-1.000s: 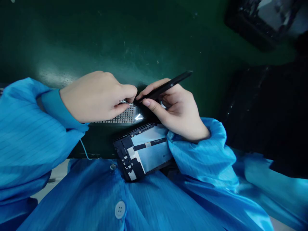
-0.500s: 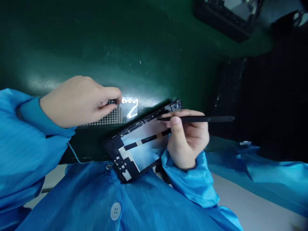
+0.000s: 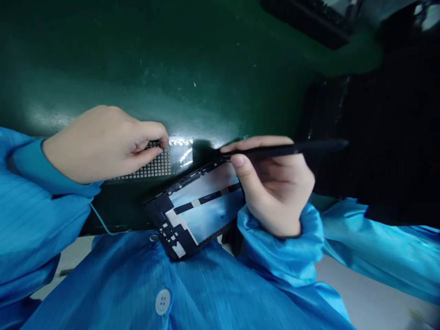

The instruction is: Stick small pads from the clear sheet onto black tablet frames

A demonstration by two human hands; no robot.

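My left hand (image 3: pixel 106 144) is closed, thumb and forefinger pinched on a clear sheet of small square pads (image 3: pixel 161 164) on the table. The sheet's shiny clear end (image 3: pixel 182 153) sticks out past my fingers. In my right hand (image 3: pixel 275 188) black tweezers (image 3: pixel 292 149) are gripped, their back end pointing right. The tips are hard to make out beside my fingers, above the far edge of an opened tablet-like device (image 3: pixel 206 220). It lies tilted at the table's near edge against my coat, its silvery inside and a dark ribbon strip showing. My right hand covers its right end.
The green table top (image 3: pixel 137 78) stretches ahead, with small specks on it. A black tray-like holder (image 3: pixel 309 18) stands at the far right. Dark material (image 3: pixel 374 137) lies to the right, above another blue sleeve (image 3: pixel 378 247). A thin blue cord (image 3: pixel 101 220) hangs by my left cuff.
My right hand with the tweezers has risen off the device's inside, up and to the right. My left hand keeps its pinch on the sheet; the view has shifted slightly.
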